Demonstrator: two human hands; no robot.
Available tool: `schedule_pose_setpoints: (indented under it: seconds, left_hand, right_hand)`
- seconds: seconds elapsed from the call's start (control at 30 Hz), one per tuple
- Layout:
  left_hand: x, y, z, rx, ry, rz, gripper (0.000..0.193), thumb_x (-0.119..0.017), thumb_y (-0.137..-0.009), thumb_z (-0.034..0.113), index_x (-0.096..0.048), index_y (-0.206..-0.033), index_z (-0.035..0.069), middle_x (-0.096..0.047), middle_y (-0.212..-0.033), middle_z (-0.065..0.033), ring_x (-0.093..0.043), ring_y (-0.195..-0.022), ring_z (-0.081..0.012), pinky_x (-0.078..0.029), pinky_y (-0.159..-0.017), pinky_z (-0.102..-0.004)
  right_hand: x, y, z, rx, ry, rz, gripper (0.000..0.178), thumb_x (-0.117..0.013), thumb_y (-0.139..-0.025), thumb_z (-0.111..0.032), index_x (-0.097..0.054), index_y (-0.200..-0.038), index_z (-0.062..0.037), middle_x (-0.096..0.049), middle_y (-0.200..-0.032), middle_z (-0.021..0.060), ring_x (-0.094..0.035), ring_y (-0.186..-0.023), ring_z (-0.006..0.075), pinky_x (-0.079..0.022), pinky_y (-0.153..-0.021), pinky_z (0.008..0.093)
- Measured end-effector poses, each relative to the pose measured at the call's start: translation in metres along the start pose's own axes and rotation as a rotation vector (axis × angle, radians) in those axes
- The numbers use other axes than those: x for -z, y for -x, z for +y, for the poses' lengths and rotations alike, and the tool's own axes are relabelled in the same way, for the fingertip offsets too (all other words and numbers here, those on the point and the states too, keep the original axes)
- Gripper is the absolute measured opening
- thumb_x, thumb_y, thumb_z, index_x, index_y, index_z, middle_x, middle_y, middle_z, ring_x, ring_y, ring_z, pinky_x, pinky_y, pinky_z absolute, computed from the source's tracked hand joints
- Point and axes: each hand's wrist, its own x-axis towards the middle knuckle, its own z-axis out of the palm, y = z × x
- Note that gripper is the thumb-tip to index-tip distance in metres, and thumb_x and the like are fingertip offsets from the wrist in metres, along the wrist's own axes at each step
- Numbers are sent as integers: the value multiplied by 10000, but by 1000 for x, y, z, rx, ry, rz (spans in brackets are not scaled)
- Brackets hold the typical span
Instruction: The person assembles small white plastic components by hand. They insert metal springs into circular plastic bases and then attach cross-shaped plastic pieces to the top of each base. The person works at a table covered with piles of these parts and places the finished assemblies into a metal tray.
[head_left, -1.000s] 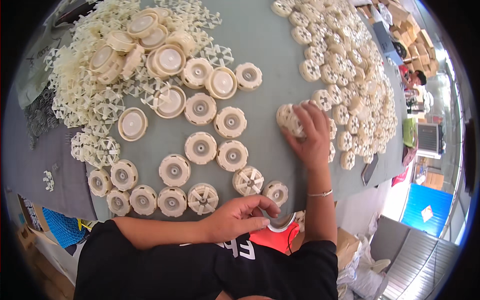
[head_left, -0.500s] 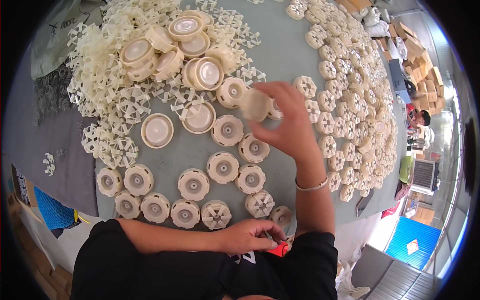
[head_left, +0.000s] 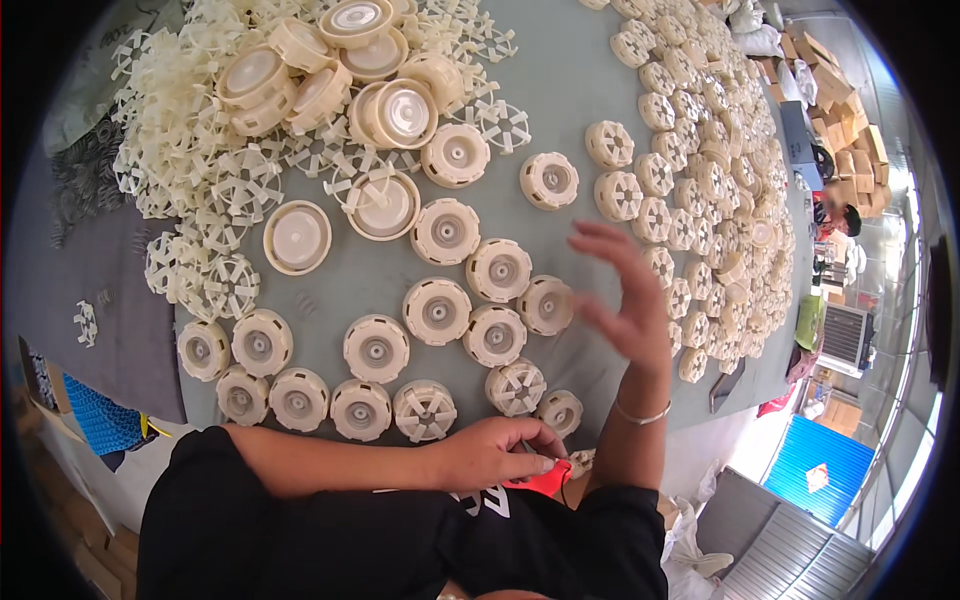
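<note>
At the near edge of a grey work table [head_left: 580, 120], a person's left hand [head_left: 495, 455] curls its fingers around a small red object [head_left: 545, 480], held close against a black shirt; what the red object is cannot be told. Just beyond the knuckles, a row of cream plastic wheels [head_left: 360, 408] lines the table's edge, one spoked wheel [head_left: 515, 387] and a smaller one [head_left: 560, 410] lying nearest the left hand. The right hand [head_left: 625, 295], a thin bracelet [head_left: 640, 413] at its wrist, hovers above the table with fingers spread and empty, grasping nothing. The closest piece to it is a round cream wheel [head_left: 546, 305] just beside its lower fingers, part of a loose cluster of similar wheels at mid-table. Farther out on the left, a heap of pale star-shaped spoke inserts [head_left: 190, 190] spreads beneath a pile of larger cream discs [head_left: 395, 112]. On the right, a dense band of small finished wheels [head_left: 700, 210] runs toward the far end of the table. Beyond it, stacked cardboard boxes [head_left: 850, 120] and another person [head_left: 840, 215] are seen at the edge of the room.
</note>
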Motion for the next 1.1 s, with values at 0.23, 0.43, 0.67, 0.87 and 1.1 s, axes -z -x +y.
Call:
schedule_pose_setpoints:
  seconds: [0.23,0.43,0.67,0.87,1.1]
  left_hand:
    - [2,2,2,38,-46,-21,321,-613,-1038,140,-595,-1337,24,-637,-1138,4,-559,-935,-62,-488,-854,-256]
    - [0,2,5,-3,-84,-7,329,-625,-1026,158,-605,-1331,38,-624,-1094,10,-561,-950,-71,-481,-854,-262]
    - [-3,4,1,18,-49,16,284,-614,-1037,149,-617,-1299,38,-617,-1066,13,-545,-900,-56,-474,-824,-248]
    - [-1,0,-5,80,-106,66,267,-608,-1044,139,-626,-1290,36,-627,-1065,4,-550,-883,-68,-486,-800,-254]
    - [1,1,-7,88,-75,40,278,-619,-1047,169,-628,-1295,42,-640,-1096,3,-573,-907,-76,-506,-831,-258]
  right_hand:
    - [-26,-142,6,86,207,-11,485,-812,-814,-182,-688,-1266,-59,-704,-1190,156,-668,-1081,329,-540,-954,407]
    - [-1,-134,-16,-67,211,-26,618,-806,-797,-132,-636,-1390,-103,-704,-1222,129,-680,-1100,239,-540,-983,369]
    - [17,31,-28,-242,34,80,669,-828,-719,-9,-652,-1363,-51,-676,-1231,106,-668,-1081,227,-558,-929,352]
    - [7,59,-8,-322,111,177,650,-834,-730,-9,-656,-1355,-37,-673,-1234,106,-675,-1051,225,-562,-915,346]
    - [8,-39,-11,-20,90,151,600,-810,-776,-5,-662,-1353,-69,-667,-1312,130,-680,-1015,259,-572,-905,359]
